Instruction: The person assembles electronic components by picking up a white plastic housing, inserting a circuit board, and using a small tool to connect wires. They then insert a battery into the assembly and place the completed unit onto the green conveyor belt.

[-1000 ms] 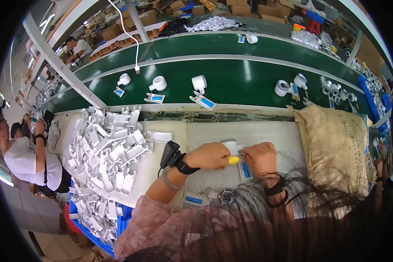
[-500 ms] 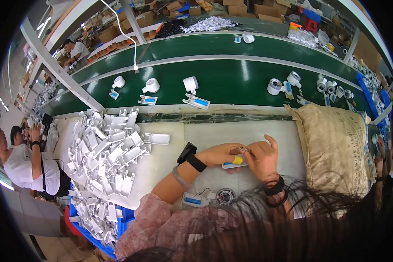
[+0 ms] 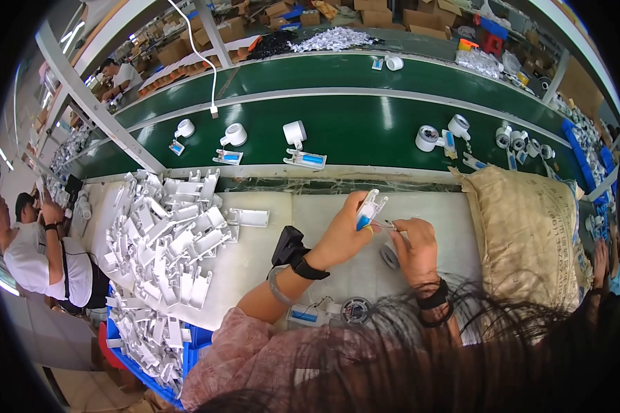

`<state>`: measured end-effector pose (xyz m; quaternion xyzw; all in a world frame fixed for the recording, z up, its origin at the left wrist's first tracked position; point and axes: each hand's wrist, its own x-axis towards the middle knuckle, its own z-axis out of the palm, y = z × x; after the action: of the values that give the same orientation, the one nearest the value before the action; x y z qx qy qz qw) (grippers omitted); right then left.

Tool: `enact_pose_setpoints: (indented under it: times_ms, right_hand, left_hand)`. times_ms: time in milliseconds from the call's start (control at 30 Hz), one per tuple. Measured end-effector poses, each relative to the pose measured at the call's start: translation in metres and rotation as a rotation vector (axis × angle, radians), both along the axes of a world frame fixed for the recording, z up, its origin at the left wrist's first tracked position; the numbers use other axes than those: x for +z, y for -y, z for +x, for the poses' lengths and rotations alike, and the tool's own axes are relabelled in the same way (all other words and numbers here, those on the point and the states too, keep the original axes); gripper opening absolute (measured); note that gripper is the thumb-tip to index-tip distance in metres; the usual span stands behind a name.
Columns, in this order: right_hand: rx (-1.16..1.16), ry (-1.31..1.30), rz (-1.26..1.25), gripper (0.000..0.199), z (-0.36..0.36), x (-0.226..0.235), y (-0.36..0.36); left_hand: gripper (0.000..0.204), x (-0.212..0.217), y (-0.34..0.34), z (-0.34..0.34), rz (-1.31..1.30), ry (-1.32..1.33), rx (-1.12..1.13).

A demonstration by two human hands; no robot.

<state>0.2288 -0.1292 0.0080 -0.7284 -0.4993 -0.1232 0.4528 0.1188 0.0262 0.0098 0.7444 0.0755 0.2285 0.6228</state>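
My left fingers grip a white casing with a blue insert while, just to the right, my right fingers pinch its thin wires.

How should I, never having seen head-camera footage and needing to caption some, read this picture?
There is no machine doing the work here: these are a person's own bare hands. The camera is worn on the person's head and looks down, and its wide fisheye lens bends straight edges toward the rim.

The left hand holds a white casing with a blue piece in it. The right hand is at thin wires beside it; the exact grip is too small to tell.

On the pale worktop, a pile of white plastic casings lies to the left and a tan sack to the right. Behind, white round-headed parts lie on a green strip.
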Motion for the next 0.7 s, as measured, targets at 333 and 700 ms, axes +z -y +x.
enact_pose_setpoints:
  times_ms: [333,700]
  right_hand:
    - [-0.009,0.032,0.031,0.018,0.003,0.004,0.003]
    - [0.04,0.175,0.08,0.02,0.0,0.007,0.004]
  left_hand:
    - [0.042,0.001,0.008,0.003,-0.537,-0.141,-0.137]
    - [0.037,-0.005,0.024,0.003,-0.192,-0.118,-0.04]
